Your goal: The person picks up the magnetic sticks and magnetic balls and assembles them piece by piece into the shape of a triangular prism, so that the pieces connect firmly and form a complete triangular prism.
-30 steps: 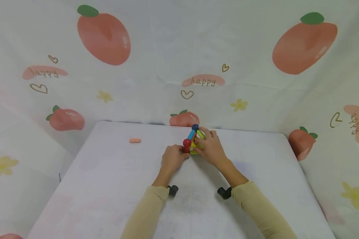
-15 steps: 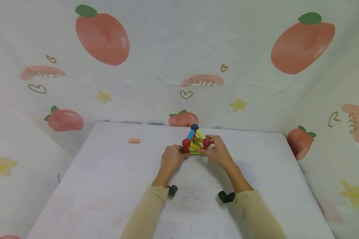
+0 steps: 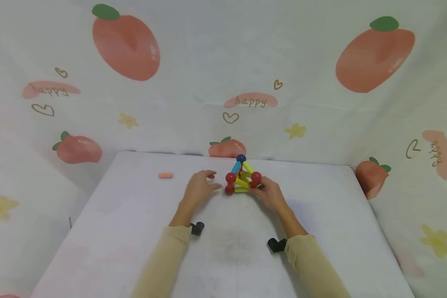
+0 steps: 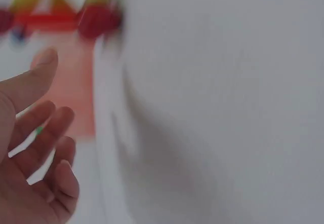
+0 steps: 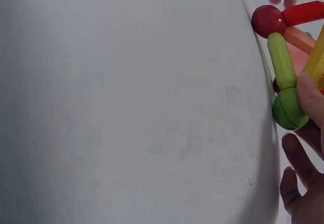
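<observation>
A toy frame of magnetic sticks and balls (image 3: 242, 183) stands on the table, its dark blue ball (image 3: 241, 158) on top. Red balls sit at its corners, joined by yellow, lime, red and light blue sticks. My right hand (image 3: 273, 194) pinches its lower right corner; in the right wrist view the thumb presses by a green ball (image 5: 289, 109), next to a lime stick (image 5: 281, 62). Left of the frame, my left hand (image 3: 198, 189) is held apart from it, fingers spread and nothing in them. The left wrist view shows a blurred red ball (image 4: 93, 21) beyond the thumb.
A loose peach-coloured stick (image 3: 165, 175) lies on the white table (image 3: 141, 231), left of the hands. Behind the table's back edge hangs a white cloth (image 3: 193, 74) printed with fruit. Each wrist carries a small black camera (image 3: 277, 245).
My left hand has let go of the frame's left corner and moved left. My right hand has come down from the frame's upper part to its lower right corner, uncovering the right red ball.
</observation>
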The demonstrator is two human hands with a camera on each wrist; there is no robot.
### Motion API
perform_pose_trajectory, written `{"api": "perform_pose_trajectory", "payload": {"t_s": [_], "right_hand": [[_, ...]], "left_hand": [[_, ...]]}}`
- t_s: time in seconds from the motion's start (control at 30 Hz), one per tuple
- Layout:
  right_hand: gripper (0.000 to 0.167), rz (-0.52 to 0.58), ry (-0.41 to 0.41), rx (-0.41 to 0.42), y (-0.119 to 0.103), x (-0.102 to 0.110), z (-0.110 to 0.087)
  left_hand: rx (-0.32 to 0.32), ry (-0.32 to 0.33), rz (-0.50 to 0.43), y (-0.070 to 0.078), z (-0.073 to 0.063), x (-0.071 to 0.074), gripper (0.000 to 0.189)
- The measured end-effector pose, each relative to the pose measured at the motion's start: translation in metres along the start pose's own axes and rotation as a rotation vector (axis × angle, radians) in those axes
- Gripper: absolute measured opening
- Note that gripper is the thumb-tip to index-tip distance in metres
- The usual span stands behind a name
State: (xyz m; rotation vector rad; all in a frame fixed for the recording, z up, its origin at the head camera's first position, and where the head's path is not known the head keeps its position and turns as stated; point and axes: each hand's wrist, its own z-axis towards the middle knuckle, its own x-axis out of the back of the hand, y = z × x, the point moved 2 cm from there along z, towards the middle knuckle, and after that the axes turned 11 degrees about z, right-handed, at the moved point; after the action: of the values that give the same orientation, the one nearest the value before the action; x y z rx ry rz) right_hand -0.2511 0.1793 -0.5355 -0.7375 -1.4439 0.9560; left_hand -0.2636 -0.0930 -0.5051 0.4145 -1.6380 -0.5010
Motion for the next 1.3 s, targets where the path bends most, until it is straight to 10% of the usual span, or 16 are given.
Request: {"api": "perform_pose_trajectory", "payload": {"t_s": [0.27, 0.63, 0.97, 1.3], "right_hand": [[0.03, 0.0, 0.011, -0.03, 0.0, -0.001, 0.0], [0.029, -0.003, 0.009, 0.017, -0.005, -0.006, 0.002], [0.031, -0.025, 0.038, -0.006, -0.003, -0.003, -0.001], [0.029, -0.014, 0.024, -0.031, -0.003, -0.001, -0.001]], "left_hand": [[0.138, 0.242, -0.086, -0.087, 0.013, 0.067, 0.051], [0.273, 0.161, -0.15, -0.148, 0.004, 0.093, 0.069], [0.207, 0.14, 0.0, -0.135, 0.014, 0.08, 0.055], [0.014, 0.156, -0.01, -0.043, 0.012, 0.066, 0.056]]}}
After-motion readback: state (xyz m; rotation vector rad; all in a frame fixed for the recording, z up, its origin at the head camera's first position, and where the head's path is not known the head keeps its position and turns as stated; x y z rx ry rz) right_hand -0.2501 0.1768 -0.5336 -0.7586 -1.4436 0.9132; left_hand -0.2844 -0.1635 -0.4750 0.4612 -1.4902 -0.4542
